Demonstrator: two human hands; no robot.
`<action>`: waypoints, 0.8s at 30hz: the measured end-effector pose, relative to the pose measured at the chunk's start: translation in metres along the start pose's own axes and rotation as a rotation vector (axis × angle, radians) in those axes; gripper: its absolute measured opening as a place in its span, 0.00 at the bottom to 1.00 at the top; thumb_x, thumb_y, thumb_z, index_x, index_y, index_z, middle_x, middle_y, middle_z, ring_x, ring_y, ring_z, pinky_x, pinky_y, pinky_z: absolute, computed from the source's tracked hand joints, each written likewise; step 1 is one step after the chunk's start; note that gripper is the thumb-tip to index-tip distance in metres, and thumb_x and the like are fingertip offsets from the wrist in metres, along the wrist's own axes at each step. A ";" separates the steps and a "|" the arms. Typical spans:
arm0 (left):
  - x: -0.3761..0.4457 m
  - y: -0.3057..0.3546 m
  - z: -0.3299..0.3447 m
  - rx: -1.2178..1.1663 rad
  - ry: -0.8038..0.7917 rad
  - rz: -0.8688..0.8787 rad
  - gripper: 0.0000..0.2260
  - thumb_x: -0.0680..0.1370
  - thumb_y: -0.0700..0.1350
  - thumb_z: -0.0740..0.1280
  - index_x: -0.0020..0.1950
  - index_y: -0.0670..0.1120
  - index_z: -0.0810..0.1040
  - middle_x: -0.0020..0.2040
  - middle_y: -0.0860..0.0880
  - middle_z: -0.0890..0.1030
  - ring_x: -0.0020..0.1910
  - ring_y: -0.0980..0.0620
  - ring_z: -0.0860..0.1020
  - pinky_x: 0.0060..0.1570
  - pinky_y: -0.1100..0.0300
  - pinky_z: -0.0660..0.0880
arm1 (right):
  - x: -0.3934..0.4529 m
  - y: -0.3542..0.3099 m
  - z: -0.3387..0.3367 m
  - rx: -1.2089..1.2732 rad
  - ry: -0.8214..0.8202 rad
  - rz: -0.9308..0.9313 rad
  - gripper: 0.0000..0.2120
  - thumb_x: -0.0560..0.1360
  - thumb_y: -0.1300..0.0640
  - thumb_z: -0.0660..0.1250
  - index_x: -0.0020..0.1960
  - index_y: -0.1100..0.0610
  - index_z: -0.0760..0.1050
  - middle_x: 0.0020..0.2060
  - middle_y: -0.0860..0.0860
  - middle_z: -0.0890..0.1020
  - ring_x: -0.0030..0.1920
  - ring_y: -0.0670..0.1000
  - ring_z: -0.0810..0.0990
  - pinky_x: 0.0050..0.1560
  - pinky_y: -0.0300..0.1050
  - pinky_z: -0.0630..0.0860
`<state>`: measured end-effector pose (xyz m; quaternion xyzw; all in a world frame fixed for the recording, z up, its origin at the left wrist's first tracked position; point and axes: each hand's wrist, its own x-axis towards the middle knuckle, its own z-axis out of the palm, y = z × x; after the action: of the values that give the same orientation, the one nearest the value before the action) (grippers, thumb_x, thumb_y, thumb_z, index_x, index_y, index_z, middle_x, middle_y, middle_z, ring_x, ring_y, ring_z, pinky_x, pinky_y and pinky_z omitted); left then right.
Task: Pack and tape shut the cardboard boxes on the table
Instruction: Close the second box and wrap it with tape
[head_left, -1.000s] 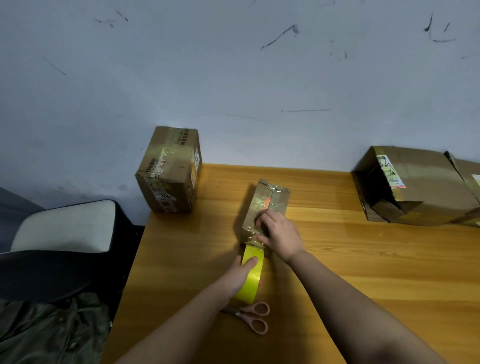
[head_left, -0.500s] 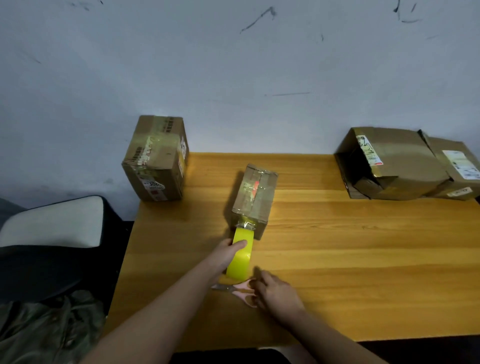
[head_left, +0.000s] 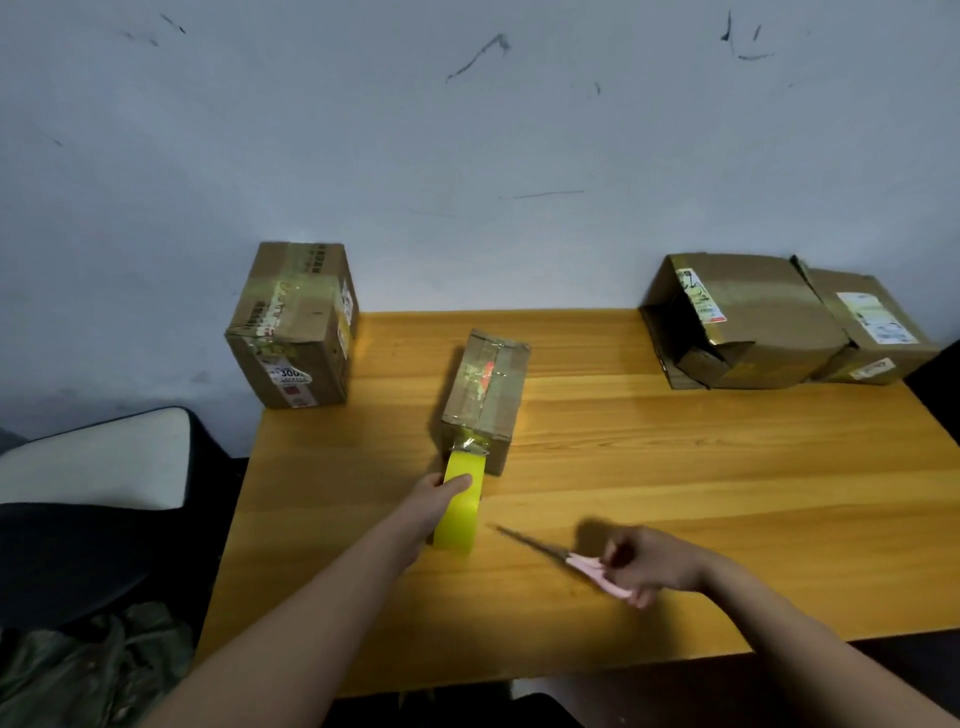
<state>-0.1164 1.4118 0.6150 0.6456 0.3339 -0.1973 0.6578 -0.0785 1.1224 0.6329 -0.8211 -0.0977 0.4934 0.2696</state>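
Left hand (head_left: 435, 506) grips the yellow tape roll (head_left: 459, 503), its strip stuck to the small brown cardboard box (head_left: 485, 397) mid-table. Right hand (head_left: 652, 564) holds pink-handled scissors (head_left: 569, 561). Pull the tape tight, then snip close to the box.

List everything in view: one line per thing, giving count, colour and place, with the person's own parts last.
small cardboard box: one, brown with shiny clear tape on top, middle of the table.
yellow tape roll: one, yellow, standing against the small box's near end, its strip stuck to the box.
pink-handled scissors: one, pink handles with grey blades, held above the table's near side.
tall taped cardboard box: one, brown, far left corner of the table.
crumpled cardboard boxes: two, brown with white labels, far right by the wall.
wooden table: one, orange-brown.
chair: one, black and white, left of the table.
wall: grey, scuffed.
left hand: grips the tape roll.
right hand: holds the scissors' handles.
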 end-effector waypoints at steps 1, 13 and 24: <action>-0.001 0.000 0.001 -0.004 -0.002 -0.001 0.20 0.78 0.50 0.67 0.66 0.43 0.72 0.56 0.43 0.80 0.51 0.44 0.79 0.53 0.54 0.74 | -0.006 0.006 -0.011 0.119 -0.013 0.004 0.06 0.77 0.61 0.68 0.48 0.58 0.71 0.40 0.57 0.82 0.32 0.47 0.80 0.34 0.39 0.79; -0.012 0.000 0.006 -0.040 0.039 -0.013 0.21 0.79 0.48 0.65 0.70 0.42 0.69 0.55 0.43 0.78 0.42 0.50 0.77 0.35 0.61 0.72 | 0.016 -0.071 -0.054 -0.070 -0.160 0.069 0.43 0.58 0.27 0.67 0.61 0.57 0.75 0.32 0.48 0.75 0.31 0.45 0.73 0.38 0.39 0.74; -0.012 0.000 0.005 -0.063 0.041 -0.021 0.18 0.80 0.44 0.64 0.68 0.38 0.70 0.59 0.38 0.78 0.47 0.45 0.77 0.37 0.60 0.73 | 0.045 -0.085 -0.081 -0.105 -0.326 0.046 0.31 0.59 0.28 0.65 0.61 0.28 0.64 0.33 0.47 0.73 0.32 0.44 0.71 0.40 0.38 0.72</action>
<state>-0.1242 1.4043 0.6231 0.6252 0.3600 -0.1801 0.6686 0.0230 1.1843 0.6741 -0.7452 -0.1472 0.6203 0.1956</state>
